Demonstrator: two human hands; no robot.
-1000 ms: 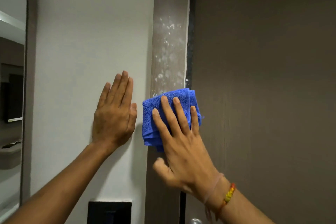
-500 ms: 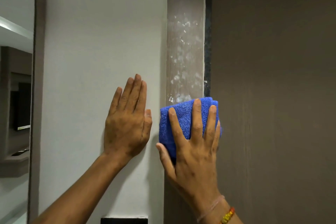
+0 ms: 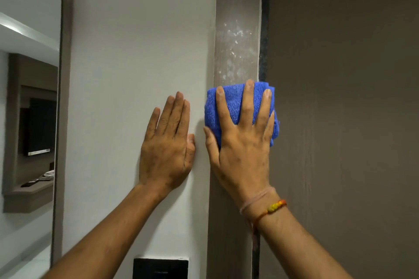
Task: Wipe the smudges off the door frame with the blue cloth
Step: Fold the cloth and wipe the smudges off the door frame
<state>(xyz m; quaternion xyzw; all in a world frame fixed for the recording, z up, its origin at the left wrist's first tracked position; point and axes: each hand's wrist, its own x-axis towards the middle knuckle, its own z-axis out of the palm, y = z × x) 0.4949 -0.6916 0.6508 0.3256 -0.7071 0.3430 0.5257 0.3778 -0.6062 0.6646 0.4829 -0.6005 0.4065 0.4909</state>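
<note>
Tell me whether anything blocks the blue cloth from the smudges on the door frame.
Nothing visible does. The right hand presses the blue cloth flat on the door frame, and the smudges lie directly above its top edge on bare frame. The left hand rests on the wall, off the frame.

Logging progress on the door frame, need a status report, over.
Right hand flat, pressing blue cloth on door frame. Left hand flat on wall. White smudges above cloth, not yet wiped. Nothing in the way.
</note>
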